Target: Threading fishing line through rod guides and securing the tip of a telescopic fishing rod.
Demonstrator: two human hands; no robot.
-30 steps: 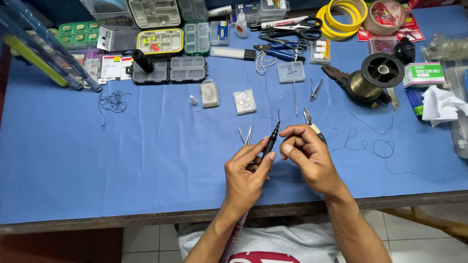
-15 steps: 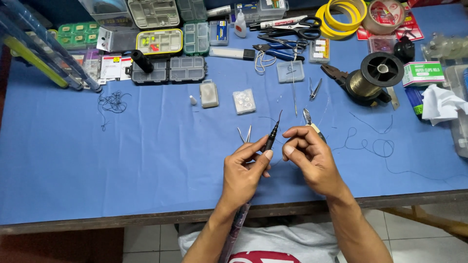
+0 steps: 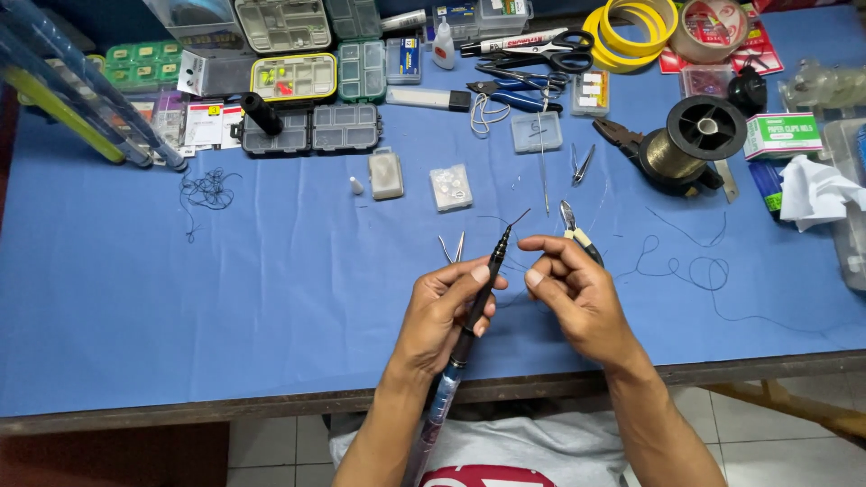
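1. Pinching the dark rod (image 3: 476, 305) near its tip, the left hand (image 3: 442, 316) was clenched around it, just below the tweezers (image 3: 452, 248).
2. Right hand (image 3: 577, 293) curled beside the rod; whether it pinched line, I couldn't tell.
3. Steadying the tip looked wise.
4. Left of the rod, bare blue surface (image 3: 225, 307) offered room; its front edge sat near the wrists.

- tablecloth (image 3: 180, 298) is plain blue, no pattern at all
- rod (image 3: 478, 298) in the hands is black up top, going see-through blue lower down
- tape rolls (image 3: 631, 32) bright yellow
- one tackle box (image 3: 293, 78) has a yellow rim, another box (image 3: 135, 63) is green
- line spool (image 3: 690, 140) black with olive-gold line
- shirt (image 3: 541, 451) grey with a red print
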